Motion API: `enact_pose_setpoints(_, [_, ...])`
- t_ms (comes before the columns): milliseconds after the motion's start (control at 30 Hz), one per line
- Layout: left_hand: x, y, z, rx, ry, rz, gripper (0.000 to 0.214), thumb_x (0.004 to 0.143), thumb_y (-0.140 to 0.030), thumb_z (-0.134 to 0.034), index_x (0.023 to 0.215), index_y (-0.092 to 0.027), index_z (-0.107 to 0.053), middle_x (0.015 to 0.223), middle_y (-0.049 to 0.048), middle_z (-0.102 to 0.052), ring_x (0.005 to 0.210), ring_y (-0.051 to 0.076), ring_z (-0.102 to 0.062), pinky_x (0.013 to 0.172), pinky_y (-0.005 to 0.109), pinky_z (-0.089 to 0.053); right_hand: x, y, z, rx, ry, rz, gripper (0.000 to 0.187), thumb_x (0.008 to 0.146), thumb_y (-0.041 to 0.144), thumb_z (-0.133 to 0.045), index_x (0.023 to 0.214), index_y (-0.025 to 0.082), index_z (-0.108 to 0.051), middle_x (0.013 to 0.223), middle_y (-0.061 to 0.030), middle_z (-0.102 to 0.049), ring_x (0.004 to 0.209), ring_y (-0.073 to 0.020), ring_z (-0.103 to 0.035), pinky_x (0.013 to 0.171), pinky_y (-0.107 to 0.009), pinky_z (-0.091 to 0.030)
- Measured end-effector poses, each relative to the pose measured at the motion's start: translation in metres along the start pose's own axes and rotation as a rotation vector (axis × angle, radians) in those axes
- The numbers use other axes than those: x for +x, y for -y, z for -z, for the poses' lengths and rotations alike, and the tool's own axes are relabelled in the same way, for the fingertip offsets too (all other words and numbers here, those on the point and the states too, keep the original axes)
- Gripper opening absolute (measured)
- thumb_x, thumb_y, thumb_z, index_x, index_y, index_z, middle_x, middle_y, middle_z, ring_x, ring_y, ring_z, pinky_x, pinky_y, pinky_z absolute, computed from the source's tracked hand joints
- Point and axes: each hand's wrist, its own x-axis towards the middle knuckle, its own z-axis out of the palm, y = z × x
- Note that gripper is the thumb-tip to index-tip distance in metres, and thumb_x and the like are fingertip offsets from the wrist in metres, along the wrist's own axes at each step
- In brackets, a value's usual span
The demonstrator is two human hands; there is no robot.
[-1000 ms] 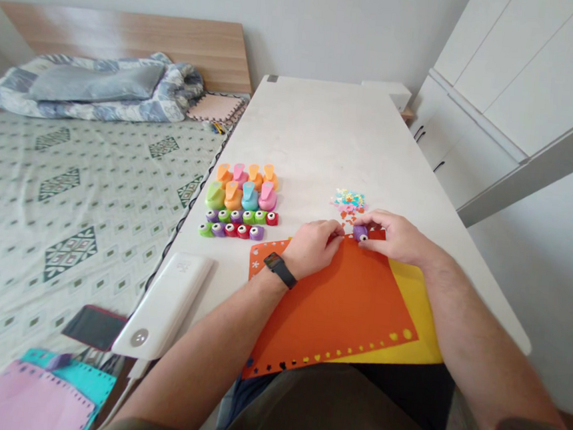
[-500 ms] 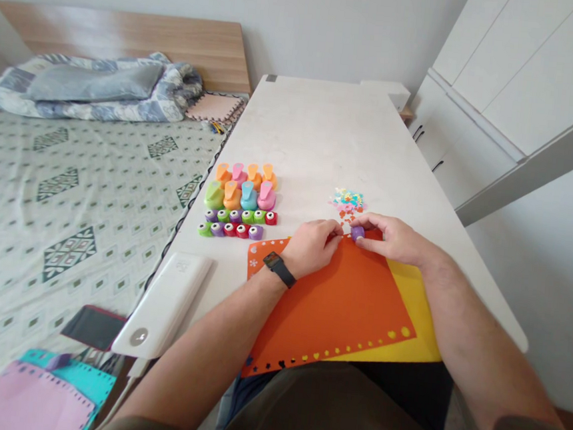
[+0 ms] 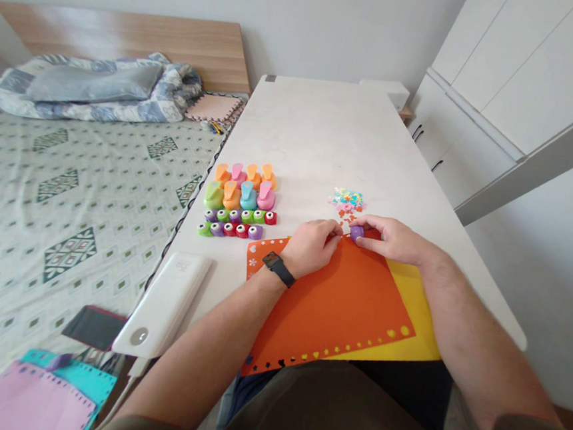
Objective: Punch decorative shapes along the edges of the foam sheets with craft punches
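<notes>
While the right hand (image 3: 399, 239) clamps a purple craft punch (image 3: 356, 233) at the far edge of the orange paper (image 3: 342, 300), the left hand (image 3: 312, 247) (fingertips together) pinches that edge. Paper cutouts (image 3: 347, 199) lie just beyond.

Soft, even light reaches my fingers (image 3: 334, 228); beyond them to the left, glare whitens the headboard (image 3: 124, 41), and nearer, faint shadow edges the white device (image 3: 167, 301). Right of them, wide-angle distortion tilts the cabinet (image 3: 515, 68); small details smear.

Faint print marks the upper end of a white power bank (image 3: 168, 302) in the lower left of the frame, too small to read; nothing elsewhere is legible.
</notes>
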Motion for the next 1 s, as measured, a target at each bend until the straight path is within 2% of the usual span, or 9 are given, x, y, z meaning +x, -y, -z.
enact_pose_setpoints(367, [-0.0001,0.0007,-0.0008,-0.01,-0.006,-0.005,0.015,0.094,-0.018,-0.052,0.099,-0.019,-0.066,0.094,0.0056,-0.073,0.086,0.018,-0.067,0.079,0.029,-0.052,-0.0009,-0.0001,-0.0013,-0.05,-0.018,-0.008,0.042,0.086,0.033,-0.07,0.127,0.025,-0.067,0.122,-0.0059,-0.073,0.111,-0.0259,-0.069,0.105,-0.044,-0.051])
enact_pose_setpoints(700, [-0.0001,-0.0006,-0.001,-0.009,-0.001,0.0,0.014,0.093,-0.017,-0.052,0.097,-0.019,-0.066,0.093,0.0056,-0.073,0.086,0.018,-0.067,0.079,0.03,-0.052,-0.0005,0.0016,-0.0021,-0.059,-0.045,-0.039,0.032,0.081,0.032,-0.073,0.113,0.024,-0.074,0.11,-0.0036,-0.076,0.102,-0.0269,-0.071,0.1,-0.045,-0.053])
enact_pose_setpoints(1000, [-0.0001,-0.001,-0.0005,0.001,0.007,-0.003,0.014,0.093,-0.018,-0.053,0.098,-0.019,-0.066,0.094,0.0057,-0.073,0.085,0.018,-0.067,0.078,0.029,-0.052,0.0018,-0.001,-0.0064,-0.069,-0.059,-0.083,0.024,0.079,0.028,-0.073,0.102,0.023,-0.074,0.101,-0.0021,-0.076,0.093,-0.0243,-0.07,0.093,-0.04,-0.054])
